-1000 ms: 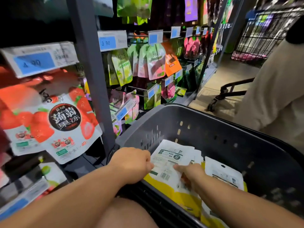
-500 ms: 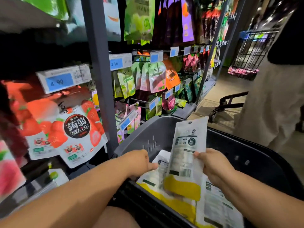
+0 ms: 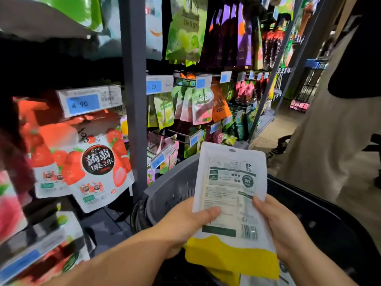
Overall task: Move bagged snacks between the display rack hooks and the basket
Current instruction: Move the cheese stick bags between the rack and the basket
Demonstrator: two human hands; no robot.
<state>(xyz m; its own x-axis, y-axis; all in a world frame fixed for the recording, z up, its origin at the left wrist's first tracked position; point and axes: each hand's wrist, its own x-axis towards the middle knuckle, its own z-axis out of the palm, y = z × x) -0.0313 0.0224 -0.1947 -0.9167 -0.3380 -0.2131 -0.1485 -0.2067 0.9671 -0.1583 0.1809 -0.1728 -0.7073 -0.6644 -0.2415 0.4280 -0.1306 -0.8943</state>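
Both hands hold one white and yellow snack bag [image 3: 231, 195] upright above the dark grey basket [image 3: 171, 193], its printed back toward me and its hang hole at the top. My left hand [image 3: 185, 221] grips the bag's left edge with the thumb across the front. My right hand [image 3: 278, 226] grips the right edge. More bags of the same kind [image 3: 257, 277] lie in the basket below, mostly hidden. The display rack [image 3: 134, 96] with hanging snack bags stands to the left and ahead.
Strawberry jelly bags [image 3: 92, 168] hang at the left under a blue price tag [image 3: 82, 104]. Green, pink and orange pouches [image 3: 202, 106] hang further along. A person in light trousers [image 3: 329, 141] stands at the right, close to the basket. A wire cart [image 3: 307, 87] stands behind.
The bag came up out of the basket in my right hand, and my left hand has taken hold of its left edge. My view has tilted upward toward the rack.
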